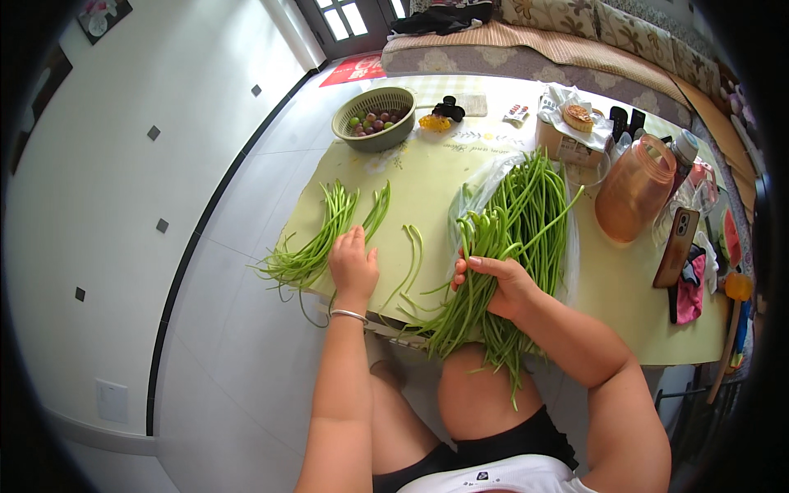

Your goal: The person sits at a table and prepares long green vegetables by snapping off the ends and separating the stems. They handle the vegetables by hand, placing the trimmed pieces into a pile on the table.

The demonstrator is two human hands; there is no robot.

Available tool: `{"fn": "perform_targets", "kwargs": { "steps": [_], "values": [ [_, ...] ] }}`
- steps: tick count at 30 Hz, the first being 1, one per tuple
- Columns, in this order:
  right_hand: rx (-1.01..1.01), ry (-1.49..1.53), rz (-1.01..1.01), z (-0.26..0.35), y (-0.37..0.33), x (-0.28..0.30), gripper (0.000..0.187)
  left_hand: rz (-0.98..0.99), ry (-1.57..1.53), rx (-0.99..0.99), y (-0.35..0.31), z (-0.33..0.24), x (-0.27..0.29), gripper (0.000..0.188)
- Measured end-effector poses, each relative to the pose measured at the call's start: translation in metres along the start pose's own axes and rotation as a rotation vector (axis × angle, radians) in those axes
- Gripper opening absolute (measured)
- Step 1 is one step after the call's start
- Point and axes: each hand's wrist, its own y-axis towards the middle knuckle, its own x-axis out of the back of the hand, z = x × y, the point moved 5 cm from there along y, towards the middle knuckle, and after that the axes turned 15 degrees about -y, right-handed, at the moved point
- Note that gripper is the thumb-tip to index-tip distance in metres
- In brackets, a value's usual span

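My right hand (509,287) is closed round a thick bunch of long green garlic scapes (485,246), thumb across the top. Their thin ends hang over the table's near edge above my legs. Beyond that hand, a larger heap of scapes (538,205) lies on a clear plastic bag (470,197). My left hand (353,267), with a bangle on the wrist, has its fingers closed over a few scapes (377,209) beside a smaller pile (329,222) at the table's left edge. A few loose scapes (413,255) lie between my hands.
A green basket of grapes (374,123) stands at the far left of the pale yellow table (419,177). By it lie a black claw clip (449,108) and an orange-yellow item (435,122). On the right are a box (567,144), an orange jug (635,193) and a phone (677,246).
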Motion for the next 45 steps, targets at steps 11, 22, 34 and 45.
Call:
{"fn": "perform_targets", "kwargs": {
  "steps": [11, 22, 34, 45],
  "values": [
    [0.001, -0.038, -0.021, 0.002, -0.003, 0.002, 0.029, 0.062, -0.089, 0.297, 0.001, -0.001, -0.009, 0.015],
    [0.008, -0.047, -0.016, 0.002, -0.001, 0.001, 0.029, 0.091, -0.079, 0.343, 0.0, -0.004, -0.007, 0.017],
    [-0.003, -0.034, -0.017, 0.001, -0.001, 0.003, 0.029, 0.119, -0.02, 0.417, 0.003, -0.003, -0.007, 0.016],
    [0.007, -0.036, -0.042, 0.003, -0.002, 0.0, 0.034, 0.129, -1.437, 0.818, -0.008, -0.047, 0.035, 0.018]
  ]
}}
